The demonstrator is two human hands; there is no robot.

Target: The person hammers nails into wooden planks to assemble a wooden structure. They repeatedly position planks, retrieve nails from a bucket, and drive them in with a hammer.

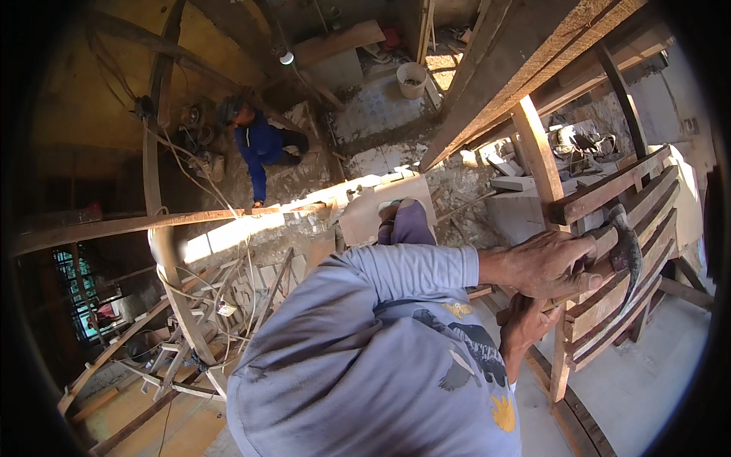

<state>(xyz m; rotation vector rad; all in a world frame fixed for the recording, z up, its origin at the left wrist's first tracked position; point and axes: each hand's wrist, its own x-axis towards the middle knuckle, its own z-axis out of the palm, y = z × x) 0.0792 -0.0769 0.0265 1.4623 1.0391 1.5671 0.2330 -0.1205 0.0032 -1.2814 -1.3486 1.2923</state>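
My left hand [544,265] reaches across to the right, closed around the short visible wooden handle of a hammer [627,255]. The dark curved metal head sticks out past my fingers, in front of wooden slats [632,266]. Just below, my right hand [525,326] is closed beside a wooden post [560,354]. A thin light-brown piece shows at its fingers, but I cannot make out what it is. My grey sleeve and shirt hide much of the space beneath.
Heavy timber beams [525,68] slope overhead at the upper right. Below left, a person in blue [259,152] has a hand at a long wooden pole [129,225]. A white bucket [412,80] stands on the lower floor. Hanging cords [247,282] and wooden framing [186,327] fill the left.
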